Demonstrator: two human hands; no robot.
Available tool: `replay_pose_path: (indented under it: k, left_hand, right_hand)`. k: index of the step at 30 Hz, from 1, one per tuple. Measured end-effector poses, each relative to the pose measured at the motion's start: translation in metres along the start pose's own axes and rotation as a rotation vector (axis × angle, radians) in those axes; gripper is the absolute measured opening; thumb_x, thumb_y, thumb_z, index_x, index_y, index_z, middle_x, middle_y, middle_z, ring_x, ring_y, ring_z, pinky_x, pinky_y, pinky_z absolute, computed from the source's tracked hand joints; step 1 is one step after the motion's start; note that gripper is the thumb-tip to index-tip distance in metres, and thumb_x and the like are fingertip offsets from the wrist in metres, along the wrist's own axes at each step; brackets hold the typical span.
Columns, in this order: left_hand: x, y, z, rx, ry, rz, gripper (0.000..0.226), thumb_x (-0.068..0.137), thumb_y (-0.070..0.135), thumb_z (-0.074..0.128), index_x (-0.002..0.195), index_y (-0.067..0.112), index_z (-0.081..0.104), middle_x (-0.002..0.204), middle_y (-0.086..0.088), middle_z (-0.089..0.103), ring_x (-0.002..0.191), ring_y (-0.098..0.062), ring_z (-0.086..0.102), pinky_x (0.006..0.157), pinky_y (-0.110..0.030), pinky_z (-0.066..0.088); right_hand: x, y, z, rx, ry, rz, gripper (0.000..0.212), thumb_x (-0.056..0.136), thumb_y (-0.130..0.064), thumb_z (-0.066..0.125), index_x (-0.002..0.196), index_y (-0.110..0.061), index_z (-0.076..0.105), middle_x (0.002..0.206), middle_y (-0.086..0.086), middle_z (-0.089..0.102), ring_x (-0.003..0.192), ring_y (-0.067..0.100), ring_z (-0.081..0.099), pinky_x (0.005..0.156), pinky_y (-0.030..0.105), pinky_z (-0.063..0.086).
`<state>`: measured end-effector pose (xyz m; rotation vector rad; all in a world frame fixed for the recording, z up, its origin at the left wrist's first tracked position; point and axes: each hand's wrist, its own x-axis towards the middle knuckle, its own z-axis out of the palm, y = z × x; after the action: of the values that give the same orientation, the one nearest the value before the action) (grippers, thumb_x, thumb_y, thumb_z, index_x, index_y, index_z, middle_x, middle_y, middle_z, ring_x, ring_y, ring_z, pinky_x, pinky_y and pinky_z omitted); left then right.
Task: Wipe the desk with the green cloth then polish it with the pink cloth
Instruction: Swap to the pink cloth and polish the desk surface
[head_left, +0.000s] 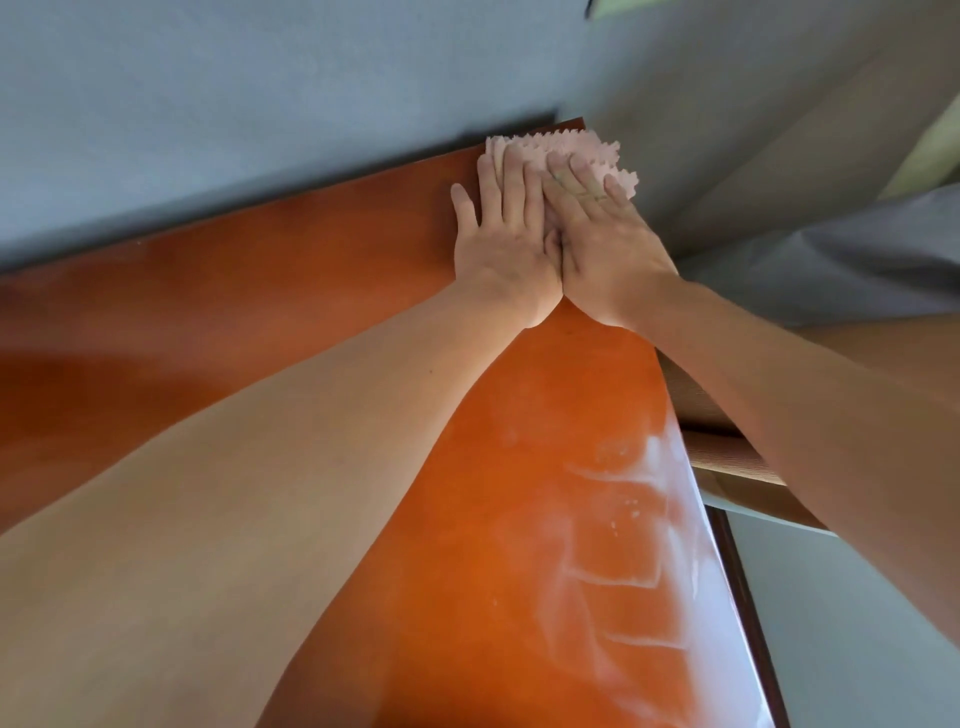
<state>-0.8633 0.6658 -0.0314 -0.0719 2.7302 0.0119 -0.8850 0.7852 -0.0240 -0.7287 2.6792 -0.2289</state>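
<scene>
The pink cloth (582, 148) lies at the far right corner of the orange-brown desk (291, 291), its zigzag edges showing past my fingertips. My left hand (501, 244) and my right hand (597, 244) press on it side by side, fingers straight and flat, with the right hand's fingers partly over the left's. Both forearms stretch across the desk top. The green cloth is not in view.
A blue-grey wall (234, 104) runs along the desk's far edge. Pale smears and light glare (623, 545) mark the desk near its right edge. Past that edge are a lower wooden ledge (727, 457), grey fabric (841, 260) and a beige panel (779, 156).
</scene>
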Motion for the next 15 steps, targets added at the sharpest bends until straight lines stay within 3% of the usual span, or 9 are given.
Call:
replay_pose_path:
  k: [5,15]
  left_hand:
    - [0.012,0.007,-0.008,0.037,-0.014,0.002,0.064,0.108,0.040,0.001,0.156,0.004,-0.020,0.165,-0.018,-0.024,0.153,-0.039,-0.018,0.123,-0.058,-0.002]
    - [-0.006,-0.001,-0.002,0.093,-0.040,0.060,0.064,0.106,0.042,0.000,0.155,0.009,-0.024,0.164,-0.013,-0.029,0.153,-0.036,-0.020,0.122,-0.061,-0.004]
  right_hand:
    - [0.006,0.011,-0.006,-0.008,-0.006,-0.002,0.059,0.109,-0.034,0.017,0.163,-0.015,0.001,0.171,0.005,-0.004,0.157,0.016,-0.007,0.128,0.039,0.002]
    - [-0.013,-0.006,0.012,0.004,0.023,0.073,0.058,0.110,-0.034,0.015,0.162,-0.014,0.000,0.171,0.005,-0.005,0.156,0.018,-0.010,0.128,0.039,-0.005]
